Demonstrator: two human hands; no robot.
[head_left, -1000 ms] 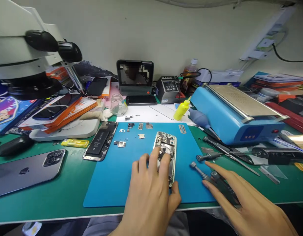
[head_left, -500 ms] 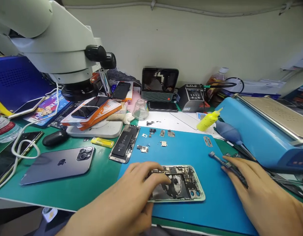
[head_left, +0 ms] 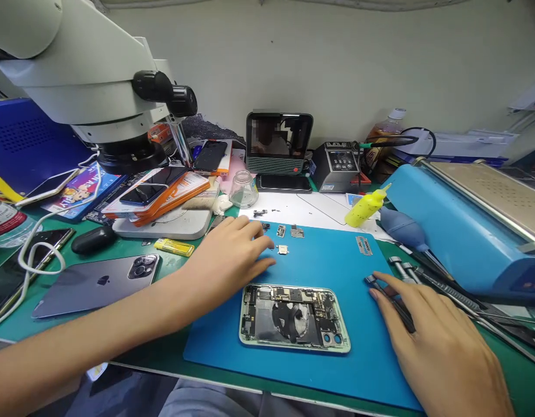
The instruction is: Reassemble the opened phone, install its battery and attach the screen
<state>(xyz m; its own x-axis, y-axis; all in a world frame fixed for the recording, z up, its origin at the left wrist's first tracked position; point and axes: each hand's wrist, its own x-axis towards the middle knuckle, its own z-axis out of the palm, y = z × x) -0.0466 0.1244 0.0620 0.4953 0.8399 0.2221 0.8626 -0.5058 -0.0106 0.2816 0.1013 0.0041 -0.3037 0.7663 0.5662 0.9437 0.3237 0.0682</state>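
An opened phone body [head_left: 267,333] with a pale green frame lies on the blue mat [head_left: 224,358], its battery and boards bare. My left hand [head_left: 230,255] is above the mat's far left part, over small phone parts, with its fingers spread and nothing visible in them. Close to its fingertips lies a small metal SIM tray reader [head_left: 283,249]. On the right side of the mat, my right hand [head_left: 436,336] grips a dark screwdriver [head_left: 400,313], its end poking out between thumb and forefinger. A phone screen assembly is mostly hidden behind my left hand.
A microscope [head_left: 97,98] overhangs the left side. A grey phone [head_left: 97,284] lies face down at left, near a yellow lighter [head_left: 175,247]. Further back stand a glass jar [head_left: 244,190] and a yellow bottle [head_left: 365,208]. A blue machine [head_left: 458,231] fills the right side, with several tools before it.
My left hand has left the opened phone and moved away from me to the small parts. My right hand still holds the screwdriver, now drawn further into the hand. The view has shifted slightly.
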